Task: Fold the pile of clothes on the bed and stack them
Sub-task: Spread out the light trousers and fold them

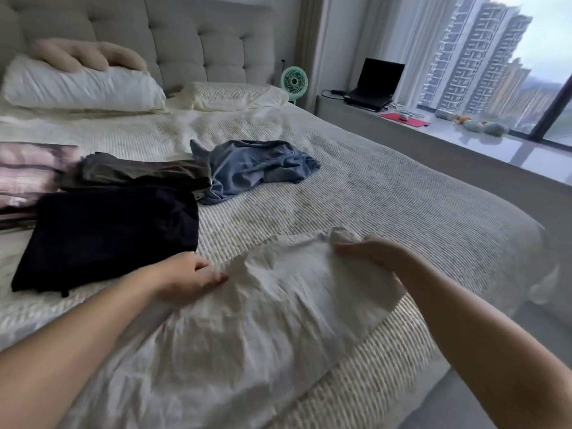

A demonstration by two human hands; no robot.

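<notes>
A crumpled white garment point(263, 317) lies spread on the near part of the bed point(387, 205). My left hand point(185, 278) pinches its left top edge. My right hand point(371, 252) grips its bunched right top corner. To the left lies a folded black garment point(108, 236), and behind it a folded dark grey one point(139, 170). A blue garment point(253, 168) sits unfolded in a heap at mid-bed. A pink and dark patterned folded piece point(24, 174) lies at the far left.
White pillows point(80, 85) and a beige cushion point(86, 54) lean on the tufted headboard. A green fan point(294, 80) stands beside the bed. The window ledge on the right holds a laptop point(374, 83), a red pad point(402, 119) and small items.
</notes>
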